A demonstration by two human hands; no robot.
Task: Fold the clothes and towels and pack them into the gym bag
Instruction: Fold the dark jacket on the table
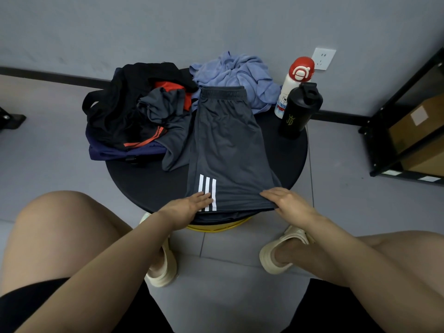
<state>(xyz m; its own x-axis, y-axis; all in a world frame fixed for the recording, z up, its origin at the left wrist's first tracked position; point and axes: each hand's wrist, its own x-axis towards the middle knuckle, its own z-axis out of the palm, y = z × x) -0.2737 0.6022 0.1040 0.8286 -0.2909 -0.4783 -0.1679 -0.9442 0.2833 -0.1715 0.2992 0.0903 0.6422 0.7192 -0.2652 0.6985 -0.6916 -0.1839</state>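
shorts (pixel 228 143): dark grey, white stripes, folded lengthwise, waistband far from hands | left hand (pixel 192 203): flat, fingers straight on stripes | right hand (pixel 286 200): pinching hem corner

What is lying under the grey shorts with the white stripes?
The grey shorts lie on the round black table, overlapping a crumpled dark grey garment at their left edge. Whatever lies directly beneath them is covered.
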